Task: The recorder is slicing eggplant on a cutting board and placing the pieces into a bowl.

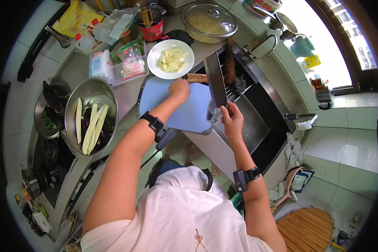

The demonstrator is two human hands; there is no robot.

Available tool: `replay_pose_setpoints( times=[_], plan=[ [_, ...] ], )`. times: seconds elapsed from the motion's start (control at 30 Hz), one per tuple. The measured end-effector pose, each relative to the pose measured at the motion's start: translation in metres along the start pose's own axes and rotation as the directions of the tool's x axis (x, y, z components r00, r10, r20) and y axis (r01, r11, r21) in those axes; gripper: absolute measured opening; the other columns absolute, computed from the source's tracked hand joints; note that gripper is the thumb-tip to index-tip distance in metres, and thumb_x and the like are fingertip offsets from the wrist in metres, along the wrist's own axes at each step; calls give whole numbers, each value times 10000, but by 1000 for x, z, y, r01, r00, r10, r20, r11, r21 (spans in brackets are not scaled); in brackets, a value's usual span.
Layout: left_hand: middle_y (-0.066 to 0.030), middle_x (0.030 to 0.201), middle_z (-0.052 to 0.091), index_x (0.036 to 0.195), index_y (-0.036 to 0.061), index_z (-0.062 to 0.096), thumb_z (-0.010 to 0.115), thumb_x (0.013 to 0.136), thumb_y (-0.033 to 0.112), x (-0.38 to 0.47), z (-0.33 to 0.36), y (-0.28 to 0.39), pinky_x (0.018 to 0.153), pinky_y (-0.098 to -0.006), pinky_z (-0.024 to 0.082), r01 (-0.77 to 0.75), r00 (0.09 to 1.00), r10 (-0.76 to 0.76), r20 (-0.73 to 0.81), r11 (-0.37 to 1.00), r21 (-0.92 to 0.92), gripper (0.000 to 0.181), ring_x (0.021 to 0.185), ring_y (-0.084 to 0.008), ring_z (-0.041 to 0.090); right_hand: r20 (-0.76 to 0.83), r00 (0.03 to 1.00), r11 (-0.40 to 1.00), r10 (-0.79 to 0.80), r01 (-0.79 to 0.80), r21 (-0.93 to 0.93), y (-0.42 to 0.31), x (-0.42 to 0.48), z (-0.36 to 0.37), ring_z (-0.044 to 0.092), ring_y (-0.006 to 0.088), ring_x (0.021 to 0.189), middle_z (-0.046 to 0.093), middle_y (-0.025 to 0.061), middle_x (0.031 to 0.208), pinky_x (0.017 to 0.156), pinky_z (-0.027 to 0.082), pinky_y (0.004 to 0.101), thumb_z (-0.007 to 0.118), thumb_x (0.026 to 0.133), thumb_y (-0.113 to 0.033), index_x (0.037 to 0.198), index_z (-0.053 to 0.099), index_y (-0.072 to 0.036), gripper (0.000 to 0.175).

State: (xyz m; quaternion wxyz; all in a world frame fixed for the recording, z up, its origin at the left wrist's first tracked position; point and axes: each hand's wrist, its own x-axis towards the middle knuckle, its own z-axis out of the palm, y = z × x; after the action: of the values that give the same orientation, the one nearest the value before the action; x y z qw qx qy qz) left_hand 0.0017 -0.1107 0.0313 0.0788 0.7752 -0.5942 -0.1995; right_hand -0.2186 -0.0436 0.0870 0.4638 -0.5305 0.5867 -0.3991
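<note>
My right hand [232,121] grips the handle of a broad cleaver [216,78], its dark blade pointing away from me above the near rim of the sink. My left hand [179,90] is curled at the far edge of a blue cutting board [173,108]; whether its fingers hold anything is hidden. Just right of those fingers lies a wooden handle [197,77]. Beyond the board, a white plate [152,64] bears pale cut eggplant pieces [172,60]. To the left, a steel bowl [114,105] holds long peeled eggplant pieces [94,129] with dark eggplants beneath.
The black sink [255,126] has a rack, a brown brush [230,60] and a faucet [269,41]. Whole eggplants [54,97] and green peppers sit in a metal dish at left. A lidded glass pot [209,23] and a plastic tub [116,75] with packages stand behind.
</note>
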Motion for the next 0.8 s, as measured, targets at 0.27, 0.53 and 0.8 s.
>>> replay_pose_setpoints(
  times=[0.27, 0.53, 0.8],
  plan=[
    [-156, 1068, 623, 1071, 75, 631, 474, 844, 101, 4, 33, 72, 799, -437, 509, -155, 987, 161, 6, 960, -232, 277, 971, -339, 620, -70, 998, 999, -3, 6, 39, 1, -2, -27, 476, 43, 536, 533, -26, 661, 477, 391, 202, 646, 879, -128, 1077, 613, -1, 237],
    [-159, 1057, 619, 987, 90, 664, 530, 812, 168, 5, 38, 116, 779, -449, 511, -243, 963, 249, 100, 968, -66, 234, 957, -333, 627, -161, 987, 998, -25, 35, 61, 5, -2, -59, 475, 33, 533, 533, -25, 689, 463, 373, 182, 608, 902, -109, 1095, 600, -10, 217],
    [-152, 917, 596, 836, 80, 667, 556, 815, 204, -32, 14, 28, 719, -472, 499, -84, 988, 60, -140, 982, -171, 168, 828, -358, 613, -8, 999, 995, -32, 33, 97, 15, 1, -47, 476, 35, 529, 531, -31, 672, 465, 381, 193, 648, 879, -130, 1074, 619, -8, 232]
  ],
)
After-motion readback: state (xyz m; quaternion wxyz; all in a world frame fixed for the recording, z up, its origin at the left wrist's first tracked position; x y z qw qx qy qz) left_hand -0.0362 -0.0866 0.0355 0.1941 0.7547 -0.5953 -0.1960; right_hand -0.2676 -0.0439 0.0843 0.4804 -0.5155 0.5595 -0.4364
